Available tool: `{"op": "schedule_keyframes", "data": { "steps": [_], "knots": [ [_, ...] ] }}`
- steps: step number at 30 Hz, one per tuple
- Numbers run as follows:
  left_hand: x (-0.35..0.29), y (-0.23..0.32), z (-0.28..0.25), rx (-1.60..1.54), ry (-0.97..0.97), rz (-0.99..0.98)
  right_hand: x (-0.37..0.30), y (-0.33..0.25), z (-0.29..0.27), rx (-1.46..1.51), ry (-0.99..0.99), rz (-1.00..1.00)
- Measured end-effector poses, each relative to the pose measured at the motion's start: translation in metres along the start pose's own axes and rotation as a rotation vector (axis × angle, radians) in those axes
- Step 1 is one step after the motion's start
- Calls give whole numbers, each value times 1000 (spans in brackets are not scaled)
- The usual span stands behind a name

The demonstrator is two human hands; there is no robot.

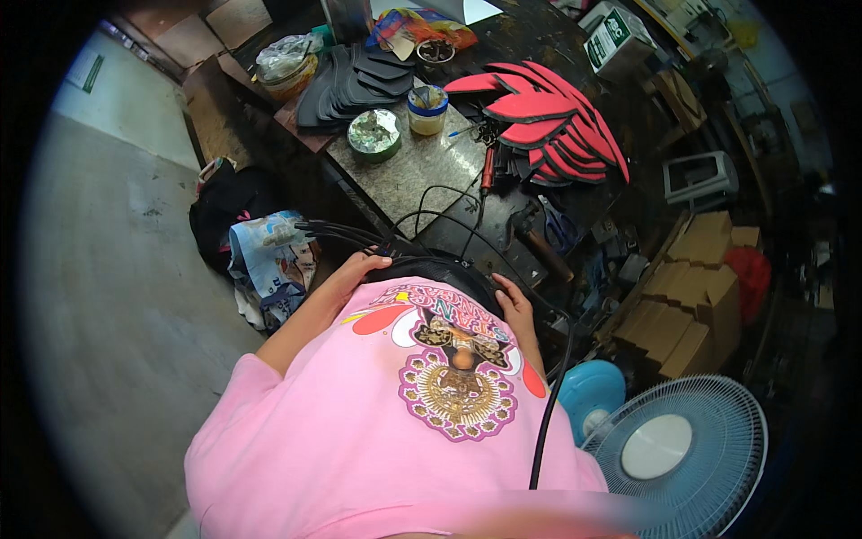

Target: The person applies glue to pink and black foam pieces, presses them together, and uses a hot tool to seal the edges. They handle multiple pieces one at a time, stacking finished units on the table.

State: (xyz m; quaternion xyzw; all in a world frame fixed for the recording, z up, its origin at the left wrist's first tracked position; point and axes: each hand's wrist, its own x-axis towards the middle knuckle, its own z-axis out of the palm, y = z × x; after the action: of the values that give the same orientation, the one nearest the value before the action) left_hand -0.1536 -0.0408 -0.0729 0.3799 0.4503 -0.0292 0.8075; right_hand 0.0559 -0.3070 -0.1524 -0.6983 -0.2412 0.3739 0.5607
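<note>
A black piece of mesh-like material point(440, 269) lies across my lap at the table's near edge, its lower part hidden by my pink shirt. At its left end my left hand point(355, 274) is closed on it, thumb on top and the other fingers mostly hidden. Several thin black strips point(337, 232) stick out past that hand to the left. My right hand point(516, 310) grips the opposite end of the black piece, with only part of its fingers showing. Just beyond lies a red-handled tool point(488, 171) with a black cord.
Red-topped cut pieces point(539, 117) and dark grey cut pieces point(346, 85) are stacked on the table. Between them stand a blue-rimmed jar point(427, 112) and a round tin point(374, 135). Scissors point(558, 225) and a hammer point(543, 251) lie right. A fan point(682, 449) stands near right, cardboard boxes point(687, 301) beyond.
</note>
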Motion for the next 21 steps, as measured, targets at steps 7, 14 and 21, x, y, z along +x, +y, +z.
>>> {"op": "schedule_keyframes", "data": {
  "steps": [7,14,21],
  "knots": [
    [23,-9,-25,69,-188,121,-38,2,28,-22,178,73],
    [18,-8,-44,79,-245,37,-72,9,55,100,254,68],
    [16,-19,-56,158,-277,-11,-97,28,74,186,284,65]
  ]
}}
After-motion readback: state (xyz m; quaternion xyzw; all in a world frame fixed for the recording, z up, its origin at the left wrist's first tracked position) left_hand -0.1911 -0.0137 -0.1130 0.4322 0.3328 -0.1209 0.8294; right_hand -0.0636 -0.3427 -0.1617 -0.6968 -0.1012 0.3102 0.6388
